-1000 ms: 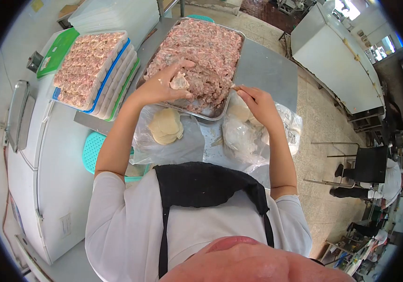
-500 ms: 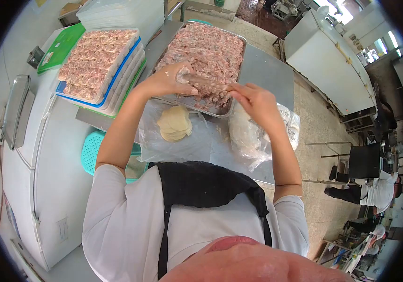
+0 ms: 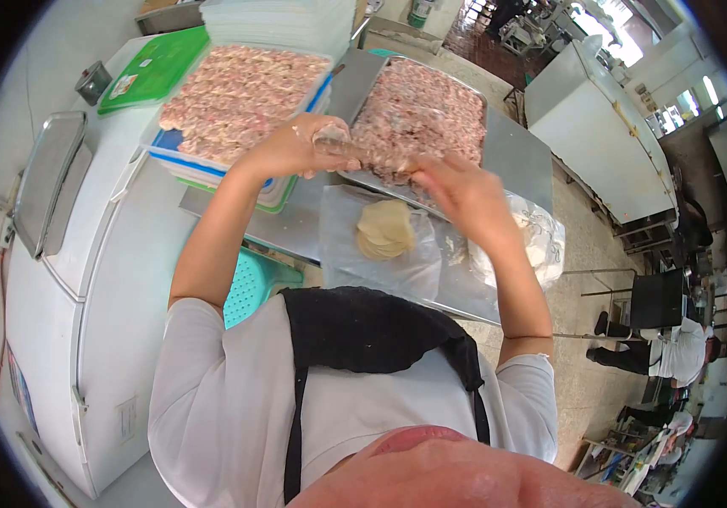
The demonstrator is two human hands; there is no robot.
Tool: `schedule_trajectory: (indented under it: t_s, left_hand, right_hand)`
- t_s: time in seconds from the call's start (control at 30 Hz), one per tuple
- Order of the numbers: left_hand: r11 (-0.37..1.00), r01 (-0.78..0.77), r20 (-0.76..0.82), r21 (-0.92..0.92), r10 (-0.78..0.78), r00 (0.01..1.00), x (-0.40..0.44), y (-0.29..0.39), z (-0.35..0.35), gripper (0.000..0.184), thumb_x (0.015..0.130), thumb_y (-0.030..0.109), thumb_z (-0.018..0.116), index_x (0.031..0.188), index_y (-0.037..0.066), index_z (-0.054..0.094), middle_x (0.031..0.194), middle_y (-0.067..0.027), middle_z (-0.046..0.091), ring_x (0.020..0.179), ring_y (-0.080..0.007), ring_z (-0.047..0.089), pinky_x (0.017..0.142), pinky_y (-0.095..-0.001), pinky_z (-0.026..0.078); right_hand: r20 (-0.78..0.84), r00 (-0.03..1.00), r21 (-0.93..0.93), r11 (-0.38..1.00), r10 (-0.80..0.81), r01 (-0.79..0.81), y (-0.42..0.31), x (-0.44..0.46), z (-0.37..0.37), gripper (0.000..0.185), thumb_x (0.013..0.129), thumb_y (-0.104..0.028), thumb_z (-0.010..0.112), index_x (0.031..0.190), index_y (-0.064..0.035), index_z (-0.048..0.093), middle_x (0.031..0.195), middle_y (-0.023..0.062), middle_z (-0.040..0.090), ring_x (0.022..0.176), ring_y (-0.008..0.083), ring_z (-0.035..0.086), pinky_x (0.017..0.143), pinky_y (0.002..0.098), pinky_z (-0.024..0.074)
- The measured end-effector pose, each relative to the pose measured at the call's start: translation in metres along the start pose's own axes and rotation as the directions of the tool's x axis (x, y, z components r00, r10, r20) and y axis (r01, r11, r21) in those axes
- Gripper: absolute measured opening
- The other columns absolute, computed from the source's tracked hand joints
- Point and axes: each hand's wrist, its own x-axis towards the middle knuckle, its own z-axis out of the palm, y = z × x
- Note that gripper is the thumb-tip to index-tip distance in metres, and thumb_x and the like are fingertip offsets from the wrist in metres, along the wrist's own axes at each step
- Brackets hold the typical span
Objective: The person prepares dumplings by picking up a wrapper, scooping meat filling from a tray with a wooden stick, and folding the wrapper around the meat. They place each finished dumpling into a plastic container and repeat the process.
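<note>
right hand (image 3: 463, 197) in a blur

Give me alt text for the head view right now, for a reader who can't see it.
A right hand holds a blurred stick-like tool near a cupped left hand at a metal tray of minced meat. Pale dough rounds lie on plastic nearer the body, and a tub of pinkish food stands to the left.

One head-worn camera looks forward and down at the nearby table (image 3: 517, 161).
</note>
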Motion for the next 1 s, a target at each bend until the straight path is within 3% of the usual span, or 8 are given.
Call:
schedule_trajectory:
  t_s: [0.17,0.27,0.37,0.43,0.67,0.73,0.8,1.0]
  left_hand:
    - [0.995,0.008,0.061,0.104,-0.015,0.998,-0.026,-0.031,-0.051,0.07,0.066,0.037,0.084,0.119,0.001,0.058,0.089,-0.0117,0.063,0.061,-0.0141,0.059,0.059,-0.0279,0.048]
    - [0.929,-0.334,-0.048,0.161,0.345,0.937,-0.048,-0.077,-0.098,0.063,0.069,0.031,0.081,0.12,0.003,0.058,0.098,-0.0127,0.062,0.076,-0.0169,0.061,0.067,-0.0289,0.049]
    - [0.997,-0.013,-0.173,-0.072,0.0,0.985,-0.069,-0.115,-0.152,0.051,0.075,0.017,0.075,0.12,0.003,0.057,0.108,-0.0116,0.058,0.097,-0.0175,0.057,0.079,-0.0291,0.047]
    - [0.921,0.08,-0.444,0.381,0.106,0.89,-0.079,-0.137,-0.179,0.058,0.073,0.014,0.074,0.127,0.006,0.053,0.106,-0.0102,0.06,0.098,-0.0216,0.058,0.084,-0.0301,0.047]
    - [0.833,0.146,-0.331,0.533,0.046,0.943,-0.079,-0.147,-0.205,0.07,0.071,0.02,0.071,0.136,0.012,0.046,0.119,-0.02,0.06,0.103,-0.0344,0.06,0.088,-0.0386,0.048]
    - [0.783,0.199,-0.299,0.589,-0.017,0.954,-0.073,-0.148,-0.202,0.075,0.074,0.014,0.068,0.142,0.014,0.038,0.142,-0.0172,0.043,0.124,-0.0355,0.048,0.1,-0.0374,0.041]
    - [0.791,0.178,-0.245,0.585,-0.037,0.969,-0.066,-0.152,-0.204,0.074,0.076,0.015,0.067,0.144,0.016,0.036,0.143,-0.016,0.042,0.128,-0.0344,0.044,0.104,-0.0365,0.038]
    - [0.835,0.052,-0.076,0.548,-0.012,0.997,-0.063,-0.155,-0.22,0.069,0.082,0.013,0.058,0.146,0.012,0.032,0.145,-0.0133,0.041,0.138,-0.0282,0.032,0.111,-0.0338,0.028]
  right_hand:
    - [0.123,0.991,0.125,0.99,0.045,-0.061,-0.025,0.018,0.029,0.023,0.089,-0.027,0.061,0.102,-0.0093,0.068,0.085,0.0108,0.065,0.074,0.0313,0.062,0.064,0.0377,0.0486]
    - [0.069,0.992,0.234,0.965,0.102,-0.116,-0.023,0.011,0.04,0.026,0.09,-0.025,0.061,0.103,-0.0043,0.067,0.086,0.0142,0.065,0.077,0.0308,0.062,0.068,0.0343,0.0482]
    - [0.127,0.961,0.306,0.912,0.246,-0.274,-0.021,-0.009,0.053,0.026,0.09,-0.019,0.062,0.107,0.0007,0.066,0.094,0.015,0.067,0.085,0.0225,0.064,0.077,0.0288,0.0476]
    - [0.119,0.945,0.376,0.867,0.305,-0.327,-0.015,-0.026,0.064,0.025,0.09,-0.017,0.062,0.107,0.0015,0.066,0.096,0.0141,0.068,0.087,0.0192,0.064,0.079,0.0277,0.0474]
    - [0.148,0.805,0.503,0.657,0.574,-0.562,-0.015,-0.064,0.085,0.025,0.092,-0.016,0.062,0.109,0.0012,0.066,0.091,0.0022,0.066,0.078,0.0084,0.055,0.07,0.0227,0.0447]
    - [0.161,0.771,0.523,0.61,0.616,-0.596,-0.018,-0.067,0.089,0.025,0.092,-0.016,0.062,0.11,0.0007,0.066,0.088,-0.0003,0.064,0.074,0.0065,0.052,0.067,0.0213,0.0431]
    - [0.103,0.804,0.557,0.635,0.586,-0.535,-0.02,-0.07,0.094,0.027,0.092,-0.02,0.062,0.114,-0.0037,0.066,0.066,-0.0087,0.05,0.052,0.0006,0.036,0.047,0.0178,0.0273]
    - [0.167,0.757,0.541,0.583,0.631,-0.606,-0.031,-0.072,0.089,0.027,0.092,-0.02,0.062,0.111,-0.0013,0.067,0.076,-0.0049,0.056,0.067,0.0045,0.044,0.06,0.0199,0.0386]
